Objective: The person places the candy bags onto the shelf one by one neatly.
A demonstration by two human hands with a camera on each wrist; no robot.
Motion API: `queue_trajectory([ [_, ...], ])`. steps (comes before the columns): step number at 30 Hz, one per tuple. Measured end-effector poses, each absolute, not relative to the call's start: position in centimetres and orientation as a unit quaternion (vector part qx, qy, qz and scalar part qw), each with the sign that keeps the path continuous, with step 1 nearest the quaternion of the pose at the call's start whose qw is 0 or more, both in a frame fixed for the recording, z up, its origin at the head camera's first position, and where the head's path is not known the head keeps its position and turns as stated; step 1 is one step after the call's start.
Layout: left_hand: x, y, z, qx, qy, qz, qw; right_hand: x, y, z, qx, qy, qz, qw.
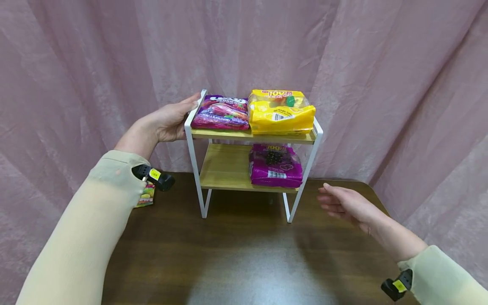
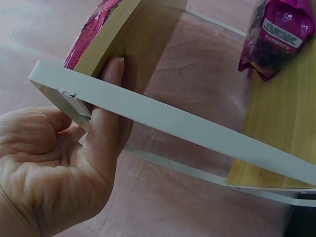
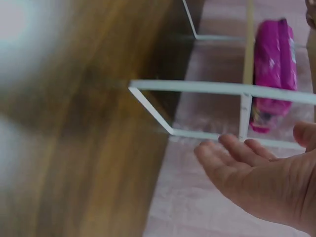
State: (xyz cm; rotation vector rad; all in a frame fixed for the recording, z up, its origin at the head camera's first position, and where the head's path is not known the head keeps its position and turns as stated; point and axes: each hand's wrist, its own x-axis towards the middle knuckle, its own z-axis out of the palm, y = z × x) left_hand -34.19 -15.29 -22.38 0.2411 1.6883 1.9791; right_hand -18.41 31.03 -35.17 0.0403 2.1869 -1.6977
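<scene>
My left hand [image 1: 171, 120] grips the top left side of a small two-tier shelf [image 1: 225, 163] with wooden boards and a white metal frame. In the left wrist view, its fingers curl under the top board beside the white frame [image 2: 148, 111]. On the top board a purple-pink candy bag [image 1: 221, 113] lies flat, next to a yellow snack bag [image 1: 282, 116]. A purple snack bag [image 1: 275, 169] rests on the right of the lower board. My right hand [image 1: 347, 205] hovers right of the shelf, fingers loosely extended, apart from the frame and holding nothing.
The shelf stands on a dark brown wooden table [image 1: 244, 254], near its back edge. A small colourful packet [image 1: 146, 195] lies on the table at the left, partly hidden by my left sleeve. Pink curtains [image 1: 244, 46] hang behind and at the right.
</scene>
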Motion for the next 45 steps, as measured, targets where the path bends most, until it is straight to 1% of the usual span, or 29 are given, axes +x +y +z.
queue_trajectory([
  [2, -34.2, -15.2, -22.4, 0.092, 0.626, 0.729, 0.261, -19.1, 31.4, -34.5, 0.014, 0.793, -0.583, 0.178],
  [5, -34.2, -15.2, -22.4, 0.090, 0.625, 0.730, 0.261, -20.4, 31.5, -33.1, 0.025, 0.786, -0.595, 0.167],
  [11, -34.2, -15.3, -22.4, 0.092, 0.624, 0.731, 0.263, -23.1, 30.6, -29.8, 0.049, 0.753, -0.647, 0.110],
  [15, -34.2, -15.3, -22.5, 0.094, 0.623, 0.730, 0.266, -24.6, 29.6, -27.4, 0.034, 0.705, -0.704, 0.079],
  [23, -34.1, -15.4, -22.4, 0.084, 0.629, 0.727, 0.263, -26.8, 27.3, -23.8, -0.019, 0.646, -0.757, 0.100],
  [28, -34.0, -15.4, -22.4, 0.085, 0.631, 0.726, 0.261, -27.4, 26.8, -22.4, -0.022, 0.638, -0.761, 0.115],
  [34, -34.1, -15.3, -22.4, 0.092, 0.630, 0.724, 0.265, -28.0, 26.7, -21.8, -0.018, 0.626, -0.770, 0.122],
  [45, -34.0, -15.4, -22.4, 0.097, 0.627, 0.726, 0.265, -28.4, 26.4, -21.5, -0.030, 0.633, -0.765, 0.116],
])
